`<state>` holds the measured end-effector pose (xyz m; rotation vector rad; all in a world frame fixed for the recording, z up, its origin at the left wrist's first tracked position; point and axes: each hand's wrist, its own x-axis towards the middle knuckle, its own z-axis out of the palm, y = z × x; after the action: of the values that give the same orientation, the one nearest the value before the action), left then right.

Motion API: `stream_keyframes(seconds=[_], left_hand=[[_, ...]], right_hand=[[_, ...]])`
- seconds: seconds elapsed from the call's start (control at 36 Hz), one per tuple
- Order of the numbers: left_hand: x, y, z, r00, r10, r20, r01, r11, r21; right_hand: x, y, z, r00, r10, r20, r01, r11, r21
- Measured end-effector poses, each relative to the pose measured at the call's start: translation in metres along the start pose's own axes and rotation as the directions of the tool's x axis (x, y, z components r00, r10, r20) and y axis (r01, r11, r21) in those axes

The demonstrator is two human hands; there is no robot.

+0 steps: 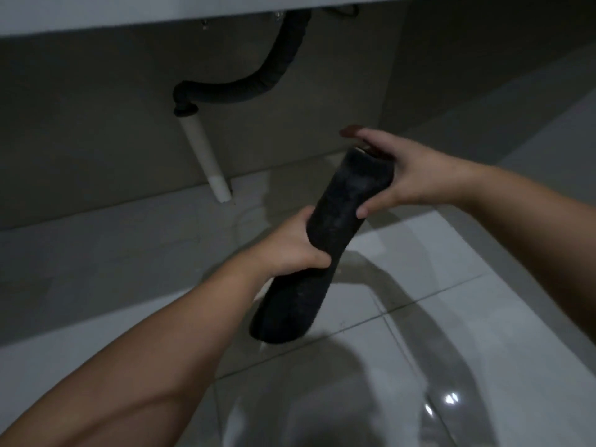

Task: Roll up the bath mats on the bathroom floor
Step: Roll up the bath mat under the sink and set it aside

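A: Whereabouts of the bath mat [325,240]?
B: Rolled into a dark tube, slanting from near left up to far right above the glossy tiled floor [451,317]. Squeezed narrower around the middle. Near end low over the tiles; touching or not, hard to tell.
A: And the left hand [290,250]?
B: Wrapped around the roll's middle, thumb across the near face, fingers curled behind and out of sight.
A: Right hand [409,175]?
B: Clasping the far end from the right, thumb pressed on the roll's side, one finger stretched out past the top edge. Other fingers hidden behind the roll.
A: Anything beyond?
B: Black ribbed hose [258,82] curving down from under a pale counter [96,14] at far left, joined to a white pipe [203,150] slanting to the floor by the grey wall [96,124]. Dim light; arm shadows on the tiles.
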<state>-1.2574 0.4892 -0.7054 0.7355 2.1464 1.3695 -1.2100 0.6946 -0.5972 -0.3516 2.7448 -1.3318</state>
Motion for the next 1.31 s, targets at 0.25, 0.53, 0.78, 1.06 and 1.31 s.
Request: stream_keyframes(seconds=[0.25, 0.53, 0.78, 1.06, 1.31], left_hand=[[0.022, 0.040, 0.006, 0.937, -0.119, 0.329, 0.044, 0.973, 0.228], [0.066, 0.048, 0.089, 0.974, 0.224, -0.039, -0.141, 0.731, 0.668], [0.139, 0.085, 0.153, 0.873, 0.440, 0.210, -0.361, 0.296, 0.884], [0.222, 0.105, 0.204, 0.893, -0.103, -0.438, 0.333, 0.805, 0.490], [0.294, 0.069, 0.275, 0.867, -0.461, -0.187, 0.321, 0.805, -0.499]], right_hand=[[-0.038, 0.020, -0.036, 0.996, 0.089, 0.017, -0.088, 0.995, -0.037], [-0.080, 0.086, -0.071, 0.945, 0.327, -0.009, -0.297, 0.868, 0.397], [-0.108, 0.141, -0.128, 0.736, 0.601, 0.312, -0.656, 0.746, 0.110], [-0.122, 0.220, -0.145, 0.802, 0.595, 0.054, -0.563, 0.723, 0.401], [-0.112, 0.303, -0.108, 0.779, 0.584, -0.227, -0.559, 0.812, 0.168]])
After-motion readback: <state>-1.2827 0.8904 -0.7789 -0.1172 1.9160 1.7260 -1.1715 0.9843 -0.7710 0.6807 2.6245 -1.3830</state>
